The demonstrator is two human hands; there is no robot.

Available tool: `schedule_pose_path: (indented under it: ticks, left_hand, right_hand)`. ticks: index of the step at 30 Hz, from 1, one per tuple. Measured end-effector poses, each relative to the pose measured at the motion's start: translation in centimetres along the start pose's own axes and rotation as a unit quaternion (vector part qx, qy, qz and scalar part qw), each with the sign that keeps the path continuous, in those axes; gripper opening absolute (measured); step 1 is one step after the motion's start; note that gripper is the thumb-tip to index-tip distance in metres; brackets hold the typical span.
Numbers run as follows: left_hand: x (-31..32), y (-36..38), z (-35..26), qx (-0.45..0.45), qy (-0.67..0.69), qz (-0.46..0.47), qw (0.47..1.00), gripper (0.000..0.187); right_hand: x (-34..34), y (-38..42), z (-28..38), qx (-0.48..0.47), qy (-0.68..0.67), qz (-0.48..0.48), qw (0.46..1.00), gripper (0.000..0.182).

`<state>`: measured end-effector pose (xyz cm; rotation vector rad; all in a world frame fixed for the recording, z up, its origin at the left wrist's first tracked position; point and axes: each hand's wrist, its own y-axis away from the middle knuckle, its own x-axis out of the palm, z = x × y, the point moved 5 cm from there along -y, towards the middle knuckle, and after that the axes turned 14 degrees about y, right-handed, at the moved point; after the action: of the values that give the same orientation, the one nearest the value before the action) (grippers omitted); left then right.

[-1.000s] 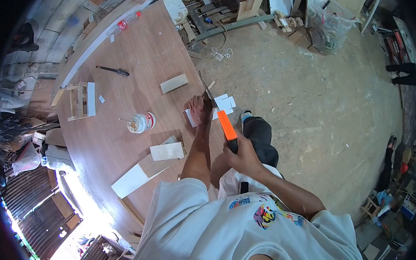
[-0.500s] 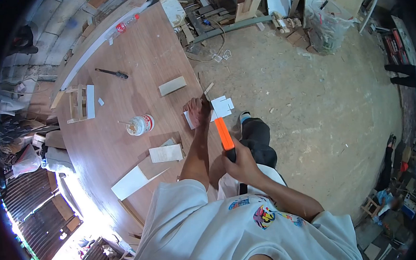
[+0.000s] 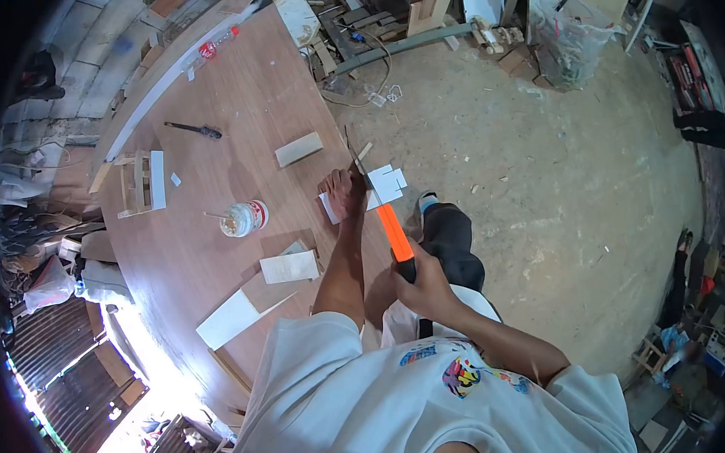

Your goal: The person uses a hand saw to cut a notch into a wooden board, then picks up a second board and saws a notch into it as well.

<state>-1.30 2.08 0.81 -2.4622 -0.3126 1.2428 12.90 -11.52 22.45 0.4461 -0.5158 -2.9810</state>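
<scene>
My right hand (image 3: 426,287) is wrapped round the black-and-orange handle of a handsaw (image 3: 395,234). Its thin dark blade runs away from me, across a white board (image 3: 385,185) at the table edge. Part of this board, with notches cut in its outer end, sticks out past the edge. On the table side of the blade, my left hand (image 3: 345,196) presses down on the board with bent fingers, gripping it. The hand hides much of the board. Whether the blade is inside the board or only on it is hard to see.
On the wooden table (image 3: 210,178) are a white block (image 3: 299,149), a jar (image 3: 244,219), more white pieces (image 3: 290,267), a dark slim tool (image 3: 194,129), a small wooden frame (image 3: 140,183) and a bottle (image 3: 218,43). My leg (image 3: 449,242) is beside the table. Scrap wood stands behind.
My right hand and the saw handle have shifted slightly to the right. My left hand and the board stay in place.
</scene>
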Motion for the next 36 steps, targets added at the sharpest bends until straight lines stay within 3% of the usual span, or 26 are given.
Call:
schedule_pose_path:
  ticks: [4, 8, 11, 15, 20, 24, 27, 30, 32, 36]
  left_hand:
    - [-0.6, -0.1, -0.5, 0.016, 0.011, 0.012, 1.000, 0.008]
    - [-0.7, -0.5, -0.3, 0.013, 0.011, 0.004, 1.000, 0.009]
    - [-0.7, -0.2, -1.0, 0.000, 0.021, 0.036, 0.999, 0.011]
    - [0.4, 0.2, -0.3, -0.001, 0.012, 0.061, 0.998, 0.011]
    - [-1.0, -0.5, -1.3, 0.002, 0.013, 0.019, 1.000, 0.008]
    - [-0.1, 0.0, -0.6, -0.007, -0.011, 0.038, 0.999, 0.007]
    - [-0.5, -0.2, -1.1, -0.012, 0.005, 0.016, 1.000, 0.008]
    - [-0.7, -0.3, -1.5, -0.002, 0.023, 0.006, 1.000, 0.009]
    - [-1.1, -0.6, -1.8, -0.013, 0.009, 0.016, 1.000, 0.008]
    - [-1.1, -0.3, -1.3, -0.019, 0.031, 0.009, 0.999, 0.009]
  right_hand:
    - [2.9, -6.1, -7.6, -0.052, 0.011, -0.007, 0.999, 0.012]
    - [3.4, -5.6, -7.2, -0.006, -0.008, 0.015, 1.000, 0.012]
    - [1.6, -2.4, -5.1, 0.020, 0.004, -0.048, 0.999, 0.016]
    - [2.3, -2.2, -6.2, 0.005, -0.044, -0.035, 0.998, 0.013]
    - [2.9, -5.3, -6.3, -0.004, 0.027, -0.062, 0.998, 0.013]
    - [0.8, -2.6, -3.3, 0.025, 0.046, -0.051, 0.997, 0.013]
    - [0.6, 0.2, -1.9, -0.009, 0.020, -0.042, 0.999, 0.012]
    - [2.0, -1.9, -6.2, 0.043, 0.035, -0.038, 0.998, 0.010]
    - [2.4, -4.8, -6.9, -0.007, 0.031, -0.055, 0.998, 0.009]
    - [2.0, -5.3, -4.5, 0.009, 0.069, -0.035, 0.997, 0.013]
